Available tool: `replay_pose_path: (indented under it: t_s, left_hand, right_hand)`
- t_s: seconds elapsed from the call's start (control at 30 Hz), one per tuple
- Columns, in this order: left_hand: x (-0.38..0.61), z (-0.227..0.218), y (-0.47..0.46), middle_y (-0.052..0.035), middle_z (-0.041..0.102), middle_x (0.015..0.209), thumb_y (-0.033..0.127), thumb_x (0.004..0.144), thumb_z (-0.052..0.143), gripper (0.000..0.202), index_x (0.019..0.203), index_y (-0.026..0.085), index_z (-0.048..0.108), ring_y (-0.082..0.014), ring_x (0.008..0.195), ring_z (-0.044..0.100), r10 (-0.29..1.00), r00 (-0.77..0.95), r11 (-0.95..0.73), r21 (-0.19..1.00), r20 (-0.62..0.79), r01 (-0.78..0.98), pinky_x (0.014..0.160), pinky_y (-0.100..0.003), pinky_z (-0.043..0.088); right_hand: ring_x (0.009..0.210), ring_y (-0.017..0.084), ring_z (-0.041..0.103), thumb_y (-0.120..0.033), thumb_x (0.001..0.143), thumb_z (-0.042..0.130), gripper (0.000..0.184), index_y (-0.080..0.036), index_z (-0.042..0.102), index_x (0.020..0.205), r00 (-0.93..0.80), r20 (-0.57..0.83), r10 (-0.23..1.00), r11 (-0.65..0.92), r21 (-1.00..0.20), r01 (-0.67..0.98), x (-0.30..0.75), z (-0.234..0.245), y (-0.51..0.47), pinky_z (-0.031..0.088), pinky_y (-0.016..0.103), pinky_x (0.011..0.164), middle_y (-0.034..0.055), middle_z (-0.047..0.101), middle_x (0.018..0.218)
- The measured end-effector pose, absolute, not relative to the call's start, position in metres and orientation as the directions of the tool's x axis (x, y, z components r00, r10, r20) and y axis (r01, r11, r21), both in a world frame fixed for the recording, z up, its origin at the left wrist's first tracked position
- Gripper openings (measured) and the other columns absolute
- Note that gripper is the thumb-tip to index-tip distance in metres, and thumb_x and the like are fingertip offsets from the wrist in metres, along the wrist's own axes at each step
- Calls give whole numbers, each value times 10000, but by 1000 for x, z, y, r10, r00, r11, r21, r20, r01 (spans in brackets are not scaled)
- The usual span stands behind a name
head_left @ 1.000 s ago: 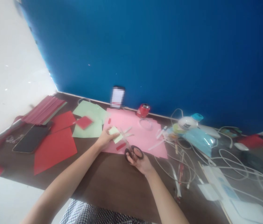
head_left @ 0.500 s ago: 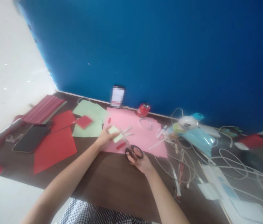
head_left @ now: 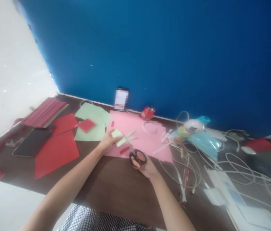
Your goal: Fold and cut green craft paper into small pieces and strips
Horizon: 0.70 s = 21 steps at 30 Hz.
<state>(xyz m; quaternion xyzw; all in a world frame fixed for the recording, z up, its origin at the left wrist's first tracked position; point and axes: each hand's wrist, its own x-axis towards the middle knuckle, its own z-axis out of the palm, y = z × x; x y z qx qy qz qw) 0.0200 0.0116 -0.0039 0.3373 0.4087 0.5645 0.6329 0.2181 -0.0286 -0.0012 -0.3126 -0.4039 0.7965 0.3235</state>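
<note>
My left hand (head_left: 107,142) pinches a small pale green piece of paper (head_left: 118,136) just above a pink sheet (head_left: 147,138) on the dark brown table (head_left: 116,186). My right hand (head_left: 145,166) has its fingers through the black handles of a pair of scissors (head_left: 136,155). The blades point up and left, into the green piece. A small red strip (head_left: 124,150) lies on the pink sheet beside the scissors, and thin white strips (head_left: 131,134) lie just beyond the green piece.
Red sheets (head_left: 55,150), pale green sheets (head_left: 92,123), a dark phone (head_left: 30,142) and a maroon folder (head_left: 45,112) lie left. A red tape dispenser (head_left: 148,113) stands by the blue wall (head_left: 149,54). White cables (head_left: 233,170), a white-blue device (head_left: 195,125) and papers crowd the right.
The scissor handles have drawn closer together, and my right hand has crept slightly toward the green piece. My left hand stays where it was.
</note>
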Motion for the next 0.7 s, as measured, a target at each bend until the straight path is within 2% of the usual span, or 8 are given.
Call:
replay_pose_path:
  t_s: [0.3,0.47,0.57,0.7]
  left_hand:
    - [18,-2,9,49,559,587,249,505,772,506,949,157,546,-77,486,536,989,16,141,920,-146,-367,464,-173,389]
    - [22,1,5,25,589,678,246,519,767,453,901,162,538,-92,566,567,988,116,140,918,-104,-372,527,-186,426]
    - [25,1,4,10,603,700,244,529,763,429,885,159,540,-111,605,587,984,148,151,916,-102,-372,559,-204,446]
    - [24,1,4,13,604,699,256,545,757,415,884,163,537,-115,616,590,986,137,139,927,-96,-349,564,-206,451]
  right_hand:
    - [381,48,317,-456,710,602,329,-130,569,682,-598,-257,760,-493,-826,-272,219,1,-29,201,196,385,-38,429,428]
    - [427,64,418,-415,665,653,272,-162,577,733,-530,-345,774,-564,-756,-331,217,3,-32,222,189,381,14,577,608]
    - [424,58,422,-412,656,660,275,-170,582,763,-504,-386,773,-590,-729,-347,216,5,-34,228,184,379,16,594,639]
    - [412,48,406,-427,647,669,302,-156,583,750,-515,-369,774,-580,-739,-344,213,8,-34,188,175,361,13,580,608]
